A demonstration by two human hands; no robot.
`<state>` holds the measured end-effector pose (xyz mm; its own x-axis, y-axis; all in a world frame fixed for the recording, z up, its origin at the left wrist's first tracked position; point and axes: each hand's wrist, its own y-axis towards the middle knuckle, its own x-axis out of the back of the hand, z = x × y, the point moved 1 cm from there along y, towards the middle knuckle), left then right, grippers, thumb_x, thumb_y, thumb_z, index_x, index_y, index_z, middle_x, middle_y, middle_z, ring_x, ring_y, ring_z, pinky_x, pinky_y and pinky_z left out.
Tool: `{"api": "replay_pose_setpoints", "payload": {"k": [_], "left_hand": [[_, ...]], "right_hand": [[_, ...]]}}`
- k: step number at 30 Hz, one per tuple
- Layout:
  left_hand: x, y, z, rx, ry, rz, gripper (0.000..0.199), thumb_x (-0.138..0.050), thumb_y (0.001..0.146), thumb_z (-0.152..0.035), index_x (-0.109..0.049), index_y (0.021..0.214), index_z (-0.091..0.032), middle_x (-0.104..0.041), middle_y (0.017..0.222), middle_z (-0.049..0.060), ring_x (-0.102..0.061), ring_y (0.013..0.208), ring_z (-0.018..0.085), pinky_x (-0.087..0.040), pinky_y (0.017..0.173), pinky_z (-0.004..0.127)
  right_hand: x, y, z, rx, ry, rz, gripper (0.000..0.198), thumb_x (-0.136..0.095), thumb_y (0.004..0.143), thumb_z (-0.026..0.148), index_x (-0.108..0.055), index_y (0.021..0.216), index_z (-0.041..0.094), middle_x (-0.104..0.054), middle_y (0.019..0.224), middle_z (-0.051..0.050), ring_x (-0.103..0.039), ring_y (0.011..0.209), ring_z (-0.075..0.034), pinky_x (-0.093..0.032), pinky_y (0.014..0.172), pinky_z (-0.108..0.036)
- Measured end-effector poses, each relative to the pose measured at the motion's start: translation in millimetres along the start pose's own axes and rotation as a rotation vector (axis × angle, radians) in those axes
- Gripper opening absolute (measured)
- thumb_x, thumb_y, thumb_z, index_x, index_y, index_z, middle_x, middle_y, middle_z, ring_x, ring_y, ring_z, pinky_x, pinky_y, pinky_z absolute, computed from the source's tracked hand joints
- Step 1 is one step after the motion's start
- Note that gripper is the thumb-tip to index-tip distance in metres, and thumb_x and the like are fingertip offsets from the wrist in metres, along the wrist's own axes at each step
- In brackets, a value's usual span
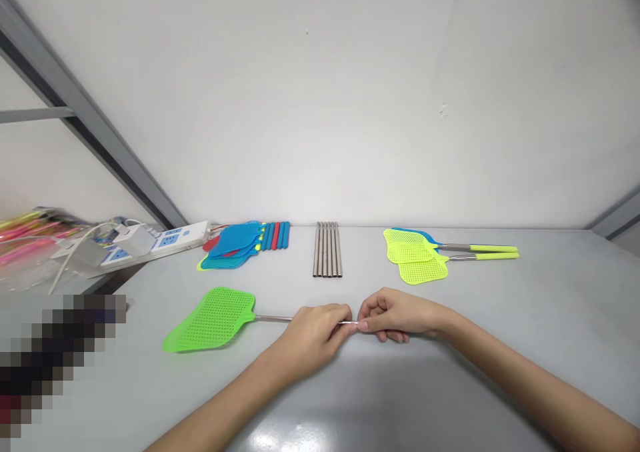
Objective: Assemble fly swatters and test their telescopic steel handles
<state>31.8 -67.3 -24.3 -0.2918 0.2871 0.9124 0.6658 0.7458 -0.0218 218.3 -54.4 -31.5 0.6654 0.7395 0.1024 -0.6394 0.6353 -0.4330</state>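
Observation:
A green fly swatter (pixel 215 320) lies low over the grey table, its mesh head to the left and its thin metal rod running right. My left hand (pixel 320 332) is wrapped round that rod. At the rod's right end, my right hand (pixel 393 315) pinches the tip between thumb and forefinger, its other fingers curled. The two hands almost touch. Behind them stands a row of several metal tubes (pixel 327 251), lying side by side. No grip sleeve shows on the green swatter's rod end.
Blue swatter heads (pixel 235 240) are stacked at the back left beside several blue and red handle grips (pixel 277 236). Yellow swatters (pixel 423 257) with yellow handles lie at back right, over a blue one. A power strip (pixel 175 239) and bagged items (pixel 35 239) sit far left.

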Motion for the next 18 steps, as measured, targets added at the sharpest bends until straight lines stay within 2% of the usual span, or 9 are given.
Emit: {"api": "replay_pose_setpoints", "payload": {"k": [14, 18], "left_hand": [[-1.0, 1.0, -1.1, -0.028, 0.033, -0.019, 0.038, -0.025, 0.090, -0.040, -0.053, 0.075, -0.019, -0.058, 0.070, -0.001, -0.051, 0.060, 0.012, -0.030, 0.053, 0.022], [-0.8, 1.0, -1.4, -0.032, 0.034, -0.024, 0.039, -0.024, 0.090, -0.041, -0.053, 0.075, -0.018, -0.057, 0.070, -0.001, -0.051, 0.060, 0.011, -0.030, 0.053, 0.023]], "right_hand": [[-1.1, -3.5, 4.8, 0.078, -0.056, 0.042, 0.031, -0.055, 0.075, 0.044, -0.060, 0.075, 0.013, -0.035, 0.045, 0.008, -0.028, 0.036, -0.003, -0.020, 0.034, -0.018], [-1.1, -4.0, 6.0, 0.071, -0.055, 0.045, 0.032, -0.055, 0.075, 0.044, -0.060, 0.075, 0.012, -0.034, 0.043, 0.009, -0.027, 0.035, -0.003, -0.019, 0.035, -0.018]]}}
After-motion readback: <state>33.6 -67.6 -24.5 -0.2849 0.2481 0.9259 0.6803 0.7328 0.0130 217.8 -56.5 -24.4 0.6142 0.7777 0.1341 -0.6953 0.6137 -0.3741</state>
